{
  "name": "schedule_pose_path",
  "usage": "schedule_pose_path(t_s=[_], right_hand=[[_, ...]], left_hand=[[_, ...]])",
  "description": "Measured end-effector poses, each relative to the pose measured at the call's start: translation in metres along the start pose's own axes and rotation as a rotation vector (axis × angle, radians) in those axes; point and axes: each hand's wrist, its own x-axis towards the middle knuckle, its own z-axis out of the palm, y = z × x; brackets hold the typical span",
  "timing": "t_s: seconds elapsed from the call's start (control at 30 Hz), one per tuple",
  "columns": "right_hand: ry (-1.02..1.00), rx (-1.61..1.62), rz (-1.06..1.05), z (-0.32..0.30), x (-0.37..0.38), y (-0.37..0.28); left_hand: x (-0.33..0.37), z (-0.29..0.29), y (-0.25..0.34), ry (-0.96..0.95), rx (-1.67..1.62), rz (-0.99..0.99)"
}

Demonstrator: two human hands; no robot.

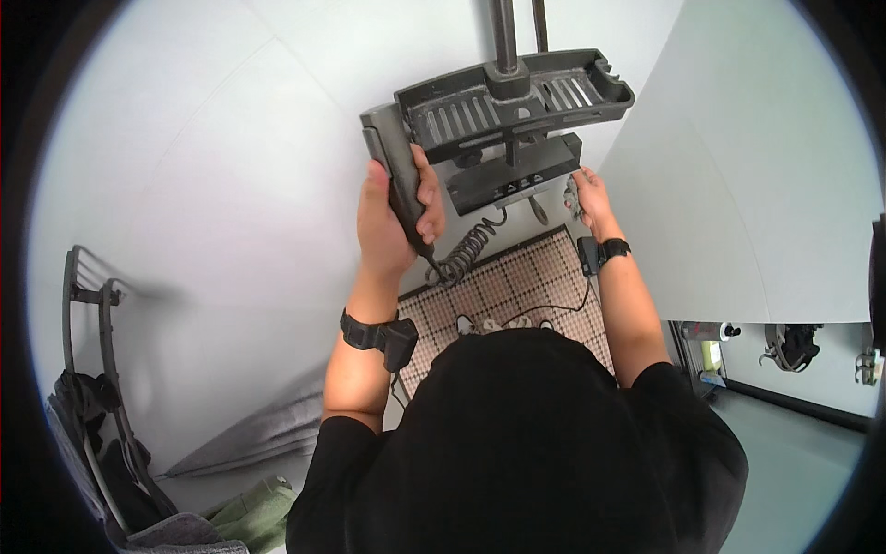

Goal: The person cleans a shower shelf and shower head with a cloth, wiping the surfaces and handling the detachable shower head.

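Observation:
My left hand (395,210) is closed round a dark grey, thick-bodied handset (391,138), held upright beside the left end of a black slotted shelf (600,111). From the handset's lower end a black coiled hose (469,249) runs up towards a dark shower control unit (475,187) with a row of buttons, fixed under the shelf. By the right end of that unit, my right hand (593,196) is closed on a small crumpled greyish thing (570,197), like a rag, partly covered by the fingers. Both wrists wear black straps with small boxes.
A dark vertical pole (504,37) rises through the shelf. Underfoot lies a checked mat (517,277). Towels hang on a black rack (111,342) at the left; a green cloth (254,512) is below. Bottles (706,331) stand behind the right wall panel (738,185).

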Motion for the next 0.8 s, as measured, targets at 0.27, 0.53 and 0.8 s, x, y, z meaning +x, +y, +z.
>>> schedule_pose_path(t_s=[0.27, 0.53, 0.8], right_hand=[[-0.062, 0.073, 0.038, 0.005, -0.024, -0.015], [0.014, -0.016, -0.032, 0.013, -0.055, -0.061], [0.130, -0.324, -0.110, 0.016, -0.059, -0.080]], left_hand=[[-0.006, -0.007, -0.003, -0.059, -0.056, 0.013], [-0.029, -0.022, -0.019, 0.031, 0.179, -0.028], [-0.053, -0.025, -0.037, 0.018, 0.247, -0.064]])
